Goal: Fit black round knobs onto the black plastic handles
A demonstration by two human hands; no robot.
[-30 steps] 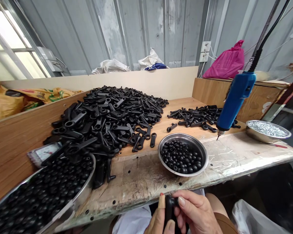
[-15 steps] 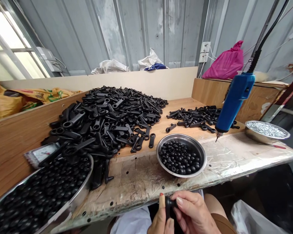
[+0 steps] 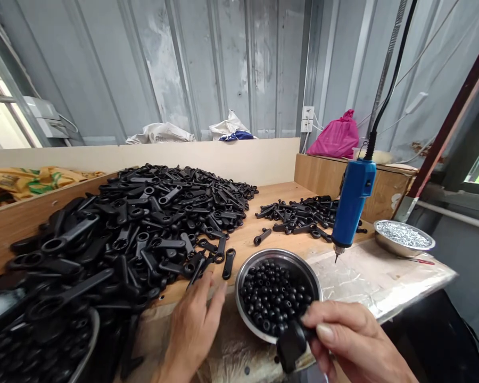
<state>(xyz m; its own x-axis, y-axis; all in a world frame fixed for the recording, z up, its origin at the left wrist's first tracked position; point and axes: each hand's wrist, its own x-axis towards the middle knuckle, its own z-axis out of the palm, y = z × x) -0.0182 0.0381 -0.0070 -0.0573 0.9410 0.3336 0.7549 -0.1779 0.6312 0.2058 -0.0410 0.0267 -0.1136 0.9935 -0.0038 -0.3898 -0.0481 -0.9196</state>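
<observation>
Hands are working at the near edge of the tabletop [image 3: 367, 276]. Your right hand [image 3: 355, 340] is pinching a black plastic handle [image 3: 292, 343] between thumb and fingertips, holding it just over the near rim of a small steel bowl [image 3: 243, 314] filled with black beads [image 3: 277, 292]. Your left hand [image 3: 193, 324] is lying open and empty, fingers stretched toward the near fringe of the big heap of black handles [image 3: 143, 229], its fingertips almost touching a loose one.

To do this well, you are probably best keeping the pinch firm and the part's socket end turned up toward you, so that a bead can seat squarely; with the left hand, single out a handle lying free at the heap's edge rather than a tangled one.

Beyond the bowl, a blue electric screwdriver [image 3: 351, 205] is hanging on its cable, tip just above the tabletop. To its right a second steel bowl [image 3: 403, 239] is holding what look like small silver screws. Behind the tool a smaller pile of handles [image 3: 303, 213] is spreading across the wood. Farther back, a pink bag [image 3: 337, 135] is sitting on a wooden box.

Most of the held handle is hidden by your fingers, so its far end is unclear. A large pan of beads [image 3: 82, 346] at lower left is cut off by the frame and blurred.
</observation>
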